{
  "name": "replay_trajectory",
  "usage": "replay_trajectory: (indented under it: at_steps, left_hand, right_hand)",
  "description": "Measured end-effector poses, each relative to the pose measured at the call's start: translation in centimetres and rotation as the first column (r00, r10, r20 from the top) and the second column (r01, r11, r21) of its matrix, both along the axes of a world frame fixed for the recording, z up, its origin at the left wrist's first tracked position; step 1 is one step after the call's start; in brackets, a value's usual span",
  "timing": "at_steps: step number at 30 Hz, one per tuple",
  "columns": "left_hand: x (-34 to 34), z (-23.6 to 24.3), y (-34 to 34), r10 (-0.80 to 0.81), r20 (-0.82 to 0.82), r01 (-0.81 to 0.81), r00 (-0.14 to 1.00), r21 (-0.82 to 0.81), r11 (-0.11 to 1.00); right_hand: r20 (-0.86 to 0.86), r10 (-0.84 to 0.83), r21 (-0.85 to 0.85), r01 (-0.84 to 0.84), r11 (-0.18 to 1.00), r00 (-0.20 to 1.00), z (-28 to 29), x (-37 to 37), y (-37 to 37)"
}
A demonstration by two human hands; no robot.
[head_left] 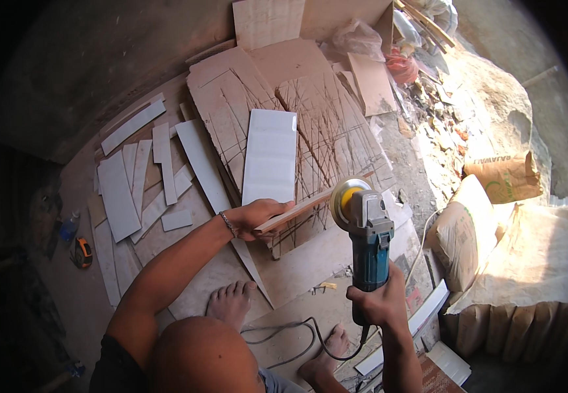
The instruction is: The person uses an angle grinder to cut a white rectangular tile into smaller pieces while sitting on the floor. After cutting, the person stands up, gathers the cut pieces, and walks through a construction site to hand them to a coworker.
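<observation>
My left hand (263, 215) grips the near end of a narrow tile piece (300, 207), tilted so that its brownish edge and back show. In my right hand (382, 298) is a blue-green angle grinder (370, 259), held by its body with the head pointing away from me. Its round disc (348, 200), yellow at the centre, is right at the far part of the tile piece; whether they touch I cannot tell. Beyond my left hand, a white rectangular tile (269, 157) lies on scored brown boards (336, 124).
Several white tile offcuts (119, 200) lie at the left, beside an orange-black tape measure (82, 253). The grinder's dark cord (313, 327) loops between my bare feet (231, 302). Rubble (441, 118) and filled paper sacks (464, 229) are on the right.
</observation>
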State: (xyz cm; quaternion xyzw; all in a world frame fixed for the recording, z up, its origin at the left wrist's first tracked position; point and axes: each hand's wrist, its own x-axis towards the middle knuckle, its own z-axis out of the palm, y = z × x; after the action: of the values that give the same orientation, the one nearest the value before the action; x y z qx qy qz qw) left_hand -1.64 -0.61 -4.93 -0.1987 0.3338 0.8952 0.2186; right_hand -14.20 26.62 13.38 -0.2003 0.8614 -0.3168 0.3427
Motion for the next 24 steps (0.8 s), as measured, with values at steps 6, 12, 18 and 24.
replay_trajectory:
  at_steps: [6,12,18,24]
  left_hand:
    - [0.0,-0.2,0.2,0.033,0.023,-0.033,0.999,-0.014,0.999]
    - [0.0,0.1,0.2,0.003,0.0,-0.003,1.0,-0.035,0.999]
    - [0.0,0.4,0.2,0.0,-0.009,0.0,1.0,-0.002,1.0]
    - [0.1,0.5,0.0,-0.012,-0.025,0.011,1.0,-0.002,1.0]
  right_hand:
    - [-0.036,0.01,-0.01,-0.01,1.0,0.999,-0.2,-0.3,0.1]
    - [-0.016,-0.017,-0.016,0.016,1.0,1.0,-0.4,-0.7,0.2]
    - [-0.056,0.001,-0.027,-0.003,1.0,0.998,-0.4,-1.1,0.3]
    - [-0.067,-0.012,0.004,0.013,1.0,0.998,-0.1,-1.5,0.1]
